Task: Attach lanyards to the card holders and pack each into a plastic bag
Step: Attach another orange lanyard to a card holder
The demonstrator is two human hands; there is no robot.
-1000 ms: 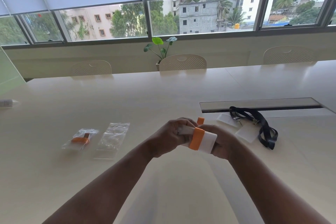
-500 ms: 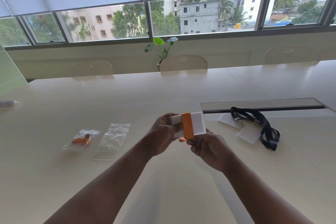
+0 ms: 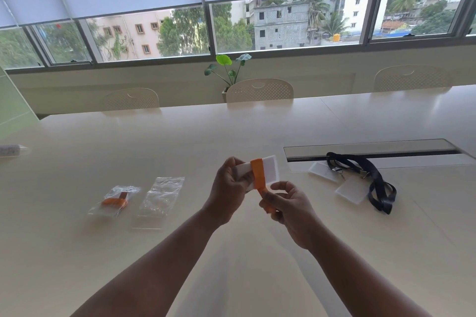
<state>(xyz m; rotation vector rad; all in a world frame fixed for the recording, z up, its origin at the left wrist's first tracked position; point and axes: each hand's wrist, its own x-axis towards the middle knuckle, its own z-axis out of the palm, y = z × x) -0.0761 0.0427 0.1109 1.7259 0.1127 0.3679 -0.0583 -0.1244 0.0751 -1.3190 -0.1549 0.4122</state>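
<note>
My left hand point(image 3: 228, 188) holds a white card holder point(image 3: 270, 170) above the table, with an orange lanyard point(image 3: 258, 175) wrapped around its middle. My right hand point(image 3: 286, 203) pinches the lanyard's loose lower end just below the holder. On the table to the left lies a clear plastic bag point(image 3: 162, 194) with nothing in it, and further left a packed bag point(image 3: 116, 201) containing an orange lanyard and holder. To the right lie two white card holders point(image 3: 351, 190) and black lanyards point(image 3: 376, 183).
A long cable slot point(image 3: 371, 150) is sunk into the pale table point(image 3: 180, 141) behind the black lanyards. A small tube point(image 3: 11, 150) lies at the far left edge. Chairs point(image 3: 260, 90) and a potted plant point(image 3: 230, 72) stand beyond the far edge.
Both hands rose from the table with the holder. The holder turned upright and my right hand slid off it down to the lanyard's loose end.
</note>
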